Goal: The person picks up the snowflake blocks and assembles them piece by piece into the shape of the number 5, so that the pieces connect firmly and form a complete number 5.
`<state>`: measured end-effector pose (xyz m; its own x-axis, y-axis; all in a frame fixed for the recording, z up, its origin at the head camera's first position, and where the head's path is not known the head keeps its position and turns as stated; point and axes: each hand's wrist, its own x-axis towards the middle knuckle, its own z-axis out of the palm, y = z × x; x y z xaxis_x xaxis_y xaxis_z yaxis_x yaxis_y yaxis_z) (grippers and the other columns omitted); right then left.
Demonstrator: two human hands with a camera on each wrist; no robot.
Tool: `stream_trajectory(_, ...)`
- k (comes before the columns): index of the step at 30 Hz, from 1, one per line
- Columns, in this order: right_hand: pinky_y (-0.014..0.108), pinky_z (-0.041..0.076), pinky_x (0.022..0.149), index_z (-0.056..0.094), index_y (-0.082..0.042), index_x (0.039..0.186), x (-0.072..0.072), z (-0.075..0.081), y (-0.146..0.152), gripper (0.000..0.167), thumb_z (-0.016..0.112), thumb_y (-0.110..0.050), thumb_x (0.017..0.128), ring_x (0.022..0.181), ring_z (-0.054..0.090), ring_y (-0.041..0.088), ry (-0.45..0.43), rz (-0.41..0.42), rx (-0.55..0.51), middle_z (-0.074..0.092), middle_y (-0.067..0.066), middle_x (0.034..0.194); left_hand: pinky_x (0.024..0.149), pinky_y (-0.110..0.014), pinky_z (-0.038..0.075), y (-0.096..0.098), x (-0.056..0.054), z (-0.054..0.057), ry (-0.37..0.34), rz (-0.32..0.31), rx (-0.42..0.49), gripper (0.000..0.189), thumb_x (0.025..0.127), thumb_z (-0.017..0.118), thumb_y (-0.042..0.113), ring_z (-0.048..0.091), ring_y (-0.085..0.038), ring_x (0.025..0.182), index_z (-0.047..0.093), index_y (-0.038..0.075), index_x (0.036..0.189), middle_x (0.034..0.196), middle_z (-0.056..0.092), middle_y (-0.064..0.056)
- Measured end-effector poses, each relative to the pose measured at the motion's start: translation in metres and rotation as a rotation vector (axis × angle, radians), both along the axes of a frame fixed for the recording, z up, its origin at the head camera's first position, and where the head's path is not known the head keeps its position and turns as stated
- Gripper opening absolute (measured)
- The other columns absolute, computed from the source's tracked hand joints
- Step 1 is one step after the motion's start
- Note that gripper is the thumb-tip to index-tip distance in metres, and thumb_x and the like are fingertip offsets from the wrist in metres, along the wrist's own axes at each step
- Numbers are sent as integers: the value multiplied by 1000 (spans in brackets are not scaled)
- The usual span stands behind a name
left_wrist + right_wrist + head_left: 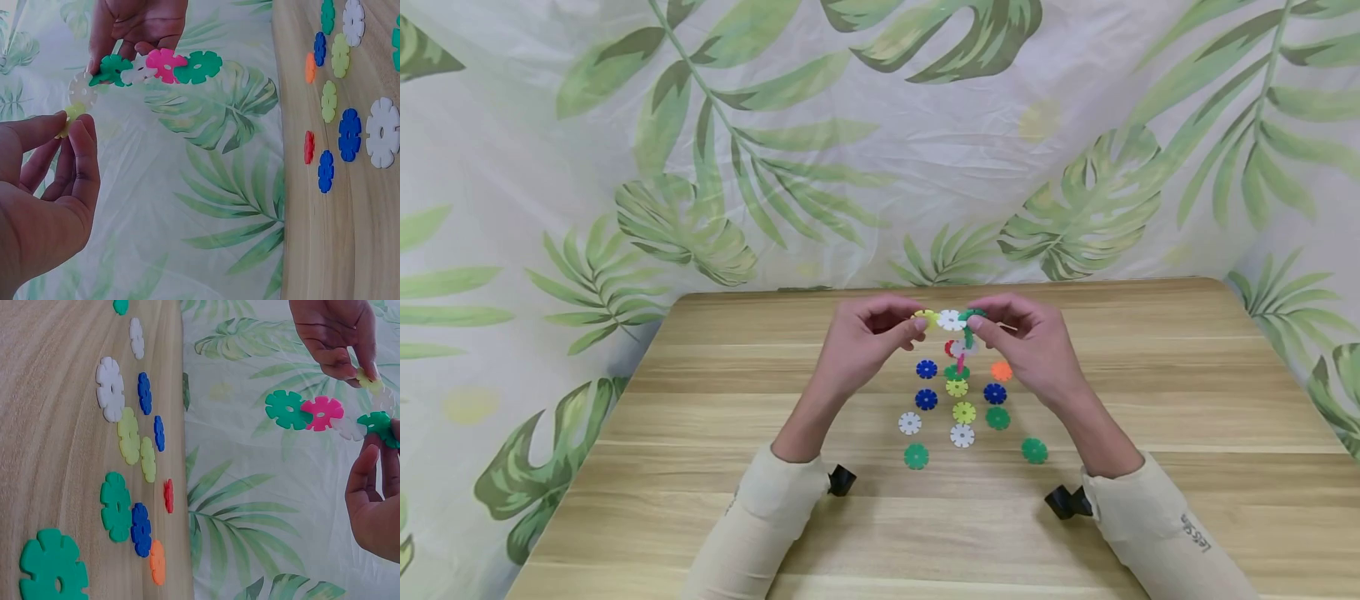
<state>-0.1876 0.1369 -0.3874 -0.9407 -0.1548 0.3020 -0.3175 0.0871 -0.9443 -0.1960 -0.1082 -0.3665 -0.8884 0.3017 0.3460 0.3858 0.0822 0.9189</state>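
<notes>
Raised near the table's far edge, both hands hold a chain of slotted plastic snowflake discs. My left hand (868, 346) pinches a yellow disc (74, 114) between thumb and fingers. Joined to it is a white disc (950, 320), which meets a green disc (378, 425) pinched by my right hand (1033, 346). From that green disc the chain runs down through another white disc (139, 72) and a pink disc (165, 65) to a green end disc (199, 67). In the head view this lower part overlaps the loose discs behind it.
On the wooden table (700, 500) below lie loose discs: several blue discs (927, 400), white discs (962, 435), yellow discs (964, 412), green discs (1034, 451), one orange disc (1002, 371) and one red disc (169, 496). A leaf-patterned cloth (820, 183) hangs behind the table.
</notes>
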Motion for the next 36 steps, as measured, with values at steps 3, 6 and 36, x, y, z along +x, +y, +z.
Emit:
stream_trajectory(3, 22, 60, 76, 74, 3, 120, 0, -1, -1, 21, 74, -7, 102, 84, 66, 16, 10, 15, -8, 73, -8, 95, 71, -28, 65, 1, 1, 0, -3, 5, -3, 15, 98, 74, 0, 74, -14, 77, 77, -7, 111, 93, 76, -25)
stream_trajectory(6, 22, 61, 77, 75, 3, 119, 0, -3, -1, 20, 73, -7, 102, 86, 68, 16, 20, 21, -10, 74, -6, 97, 70, -28, 65, 3, 2, -1, 1, 14, -12, 15, 98, 74, -1, 76, -21, 77, 78, -7, 111, 94, 77, -25)
stream_trajectory(36, 21, 60, 76, 75, 1, 118, 0, -2, -1, 18, 74, -7, 102, 86, 68, 13, 37, 20, 5, 74, -7, 97, 68, -27, 63, 3, 3, -2, 26, 24, -15, 15, 99, 73, 2, 72, -9, 74, 77, -6, 111, 93, 75, -29)
